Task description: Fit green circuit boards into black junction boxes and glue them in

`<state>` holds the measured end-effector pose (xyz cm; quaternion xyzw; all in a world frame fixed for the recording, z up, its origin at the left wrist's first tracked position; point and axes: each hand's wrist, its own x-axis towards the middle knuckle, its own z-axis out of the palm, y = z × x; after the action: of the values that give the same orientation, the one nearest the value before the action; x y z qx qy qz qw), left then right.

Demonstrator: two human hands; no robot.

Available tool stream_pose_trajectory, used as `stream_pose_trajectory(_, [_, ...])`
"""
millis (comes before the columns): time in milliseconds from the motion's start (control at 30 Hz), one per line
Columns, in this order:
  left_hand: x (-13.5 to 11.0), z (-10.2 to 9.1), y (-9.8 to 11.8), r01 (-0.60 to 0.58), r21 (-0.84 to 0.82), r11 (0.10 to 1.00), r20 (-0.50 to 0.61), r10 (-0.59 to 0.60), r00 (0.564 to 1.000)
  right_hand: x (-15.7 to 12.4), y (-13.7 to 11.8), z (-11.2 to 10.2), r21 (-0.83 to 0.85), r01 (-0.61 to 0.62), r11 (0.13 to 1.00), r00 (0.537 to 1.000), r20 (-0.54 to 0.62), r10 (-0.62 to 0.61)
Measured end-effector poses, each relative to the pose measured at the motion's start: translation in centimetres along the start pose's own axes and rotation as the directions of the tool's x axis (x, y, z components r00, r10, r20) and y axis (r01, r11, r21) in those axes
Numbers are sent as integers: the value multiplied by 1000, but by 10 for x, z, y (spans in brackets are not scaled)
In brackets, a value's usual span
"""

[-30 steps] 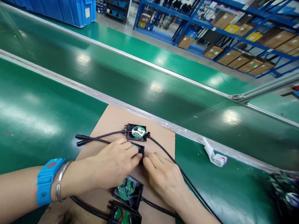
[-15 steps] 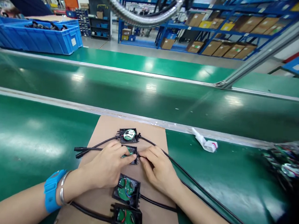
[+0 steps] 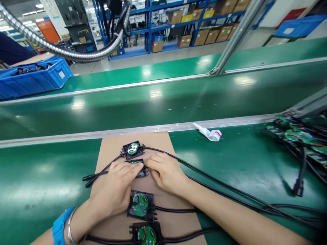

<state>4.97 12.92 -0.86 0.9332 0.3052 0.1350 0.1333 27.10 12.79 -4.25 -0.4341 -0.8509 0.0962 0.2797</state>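
Four black plastic boxes with green round circuit boards lie in a column on a sheet of brown cardboard [image 3: 162, 140]. My left hand [image 3: 114, 187] grips the second box from the top [image 3: 142, 173], its fingers covering much of the circuit board. At that box's right edge, my right hand [image 3: 165, 173] is closed in a pinch on the black cable [image 3: 201, 181]; the fingers hide the pinched end. Just beyond is the farthest box [image 3: 129, 155], whose board carries white paste. Nearer me lie the third box [image 3: 149, 196] and the nearest box [image 3: 159, 229], both with coloured wires.
A crumpled white tube [image 3: 210, 133] lies right of the cardboard. A heap of circuit boards and cables [image 3: 295, 137] sits at far right. Across the green bench, a blue bin [image 3: 32, 82] holds dark parts. A metal flexible hose [image 3: 74, 55] hangs overhead.
The view has turned and tilted to the right, bringing more of the circuit board heap into sight. Both hands stay at the second box, with only small finger shifts.
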Motion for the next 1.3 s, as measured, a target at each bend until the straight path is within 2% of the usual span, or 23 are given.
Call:
stream_pose_trajectory(133, [-7,7,10,0,69,998,117,-9,993,0,0,1,-19,-11,1000,999,-37,11])
stream_pose_trajectory(267, [-9,11,17,-45,167,985,123,24,992,2,-1,1,8,-48,999,998,-50,48])
stream_pose_trajectory(367, [-8,8,14,-47,189,981,112,26,993,3,-2,-1,22,-98,995,994,-39,99])
stream_pose_trajectory(567, [-2,4,-3,34,36,999,123,-38,992,3,-3,-5,2,-139,990,990,-27,139])
stream_pose_trajectory(767, [2,6,8,58,45,997,112,-63,992,2,-5,-2,-26,-113,993,994,-10,112])
stream_pose_trajectory(900, [-1,-4,3,69,-102,992,57,-63,996,2,-8,-18,44,-94,995,989,123,88])
stream_pose_trajectory(967, [0,-10,-13,153,-150,977,-28,-159,987,10,-3,-27,88,-94,992,982,173,78])
stream_pose_trajectory(1067, [7,-14,-45,372,-123,920,-114,-386,915,30,13,-28,35,-135,990,987,89,131])
stream_pose_trajectory(1133, [12,-15,-61,442,-110,890,-112,-453,884,42,25,-21,4,-162,987,985,54,161])
stream_pose_trajectory(1233, [13,-17,-64,472,-159,867,-85,-488,869,47,31,-15,27,-150,988,985,92,147])
stream_pose_trajectory(1300, [10,-21,-58,487,-209,848,-73,-510,857,45,24,-22,74,-141,987,985,107,133])
